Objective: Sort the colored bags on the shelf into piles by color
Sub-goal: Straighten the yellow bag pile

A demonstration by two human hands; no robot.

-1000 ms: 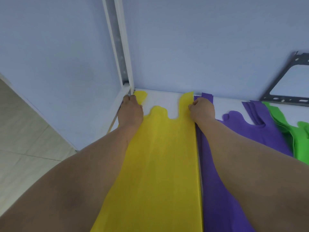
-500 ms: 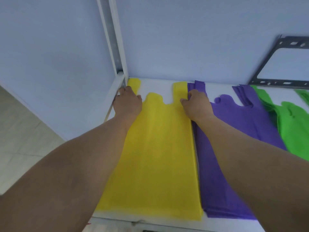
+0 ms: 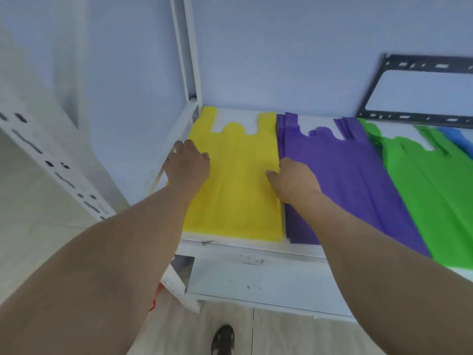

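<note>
Both hands have slid back along the yellow bag point(image 3: 235, 190) from its handle loops toward its middle since a moment ago, and more of the shelf point(image 3: 256, 275) front shows now. The left hand point(image 3: 188, 166) lies at the bag's left edge, knuckles up and fingers bent down over that edge; whether it actually grips the fabric I cannot tell. The right hand point(image 3: 293, 181) sits on the seam where yellow meets the purple pile point(image 3: 340, 175), fingers curled under and thumb pointing onto the yellow; I cannot tell whether it pinches anything.

That yellow bag lies flat at the far left end of the shelf, handles toward the wall, its right edge touching the purple pile. Next to the purple lies a green pile point(image 3: 435, 201), and a strip of blue bag point(image 3: 458, 139) peeks in at the right edge. A black metal bracket point(image 3: 419, 115) leans against the wall behind the green. Down on the floor, a dark shoe point(image 3: 223, 339) shows.
</note>
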